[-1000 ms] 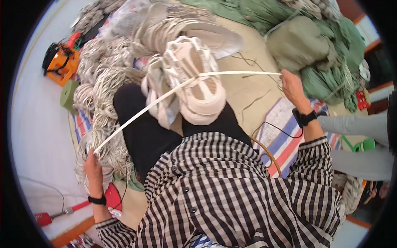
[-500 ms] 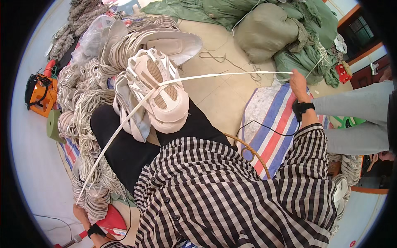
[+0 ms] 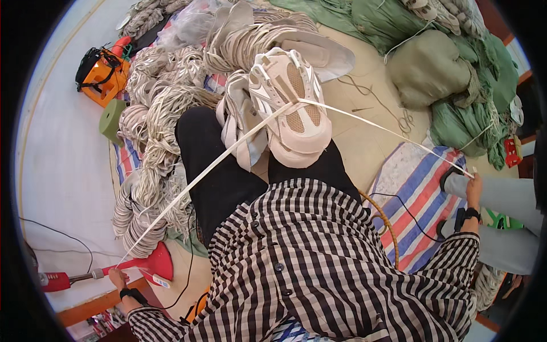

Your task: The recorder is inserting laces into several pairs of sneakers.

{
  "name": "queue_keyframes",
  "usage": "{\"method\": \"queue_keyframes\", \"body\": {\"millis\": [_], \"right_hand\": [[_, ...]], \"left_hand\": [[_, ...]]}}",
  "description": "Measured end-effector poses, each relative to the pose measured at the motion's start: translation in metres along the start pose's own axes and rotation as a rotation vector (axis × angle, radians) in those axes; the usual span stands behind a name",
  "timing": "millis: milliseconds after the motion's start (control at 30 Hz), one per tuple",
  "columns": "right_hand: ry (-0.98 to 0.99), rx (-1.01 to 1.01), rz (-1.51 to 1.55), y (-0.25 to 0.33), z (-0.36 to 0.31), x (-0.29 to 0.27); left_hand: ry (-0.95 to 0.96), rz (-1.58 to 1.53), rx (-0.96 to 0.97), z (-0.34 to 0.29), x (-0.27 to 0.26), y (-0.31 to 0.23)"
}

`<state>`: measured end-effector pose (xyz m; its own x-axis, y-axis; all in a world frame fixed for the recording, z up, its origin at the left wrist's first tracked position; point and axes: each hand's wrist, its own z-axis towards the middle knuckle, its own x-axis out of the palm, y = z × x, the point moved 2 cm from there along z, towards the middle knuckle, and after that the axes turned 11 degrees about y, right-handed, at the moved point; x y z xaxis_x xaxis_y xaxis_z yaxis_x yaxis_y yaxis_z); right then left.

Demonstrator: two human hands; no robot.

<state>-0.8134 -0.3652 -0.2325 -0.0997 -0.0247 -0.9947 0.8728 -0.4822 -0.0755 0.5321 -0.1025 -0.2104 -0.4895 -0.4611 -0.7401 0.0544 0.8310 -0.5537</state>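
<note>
One shoe upper [image 3: 299, 145], beige and white, sits toe toward the wearer over the right knee; the knee beneath it is hidden. One flat white lace [image 3: 250, 135] crosses its throat and runs out in two lengths. Two hands hold it: the left hand [image 3: 118, 278], below and far left of the shoe upper, has its fingers closed on one length; the right hand [image 3: 474, 191], below and far right of it, pinches the other. Both are small near the rim, so the exact finger placing is hard to make out.

Against the shoe upper's left side leans a second upper [image 3: 229, 117], partly covered. Beyond it lies one stack of uppers [image 3: 268, 43], too overlapped to count. Left of it are several pale bundles [image 3: 171, 122], one green roll [image 3: 113, 121] and one orange plastic seat [image 3: 107, 85]. Right of and beyond it rests one olive sack [image 3: 427, 68]. Far right of it, two grey trouser legs [image 3: 504, 196] of another person are cut off by the dark rim.
</note>
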Motion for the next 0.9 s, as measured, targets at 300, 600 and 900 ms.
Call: {"method": "queue_keyframes", "body": {"millis": [300,600,900], "right_hand": [[0.136,-0.303,0.959,0.219,0.014,-0.055],[0.427,-0.871,0.987,0.489,-0.048,-0.147],[0.458,-0.976,1.376,0.537,-0.073,-0.162]], "left_hand": [[0.020,0.191,0.145,-0.002,0.003,0.048],[-0.084,0.544,0.680,-0.037,0.088,-0.104],[0.331,-0.078,1.444,-0.327,0.263,-0.368]]}}
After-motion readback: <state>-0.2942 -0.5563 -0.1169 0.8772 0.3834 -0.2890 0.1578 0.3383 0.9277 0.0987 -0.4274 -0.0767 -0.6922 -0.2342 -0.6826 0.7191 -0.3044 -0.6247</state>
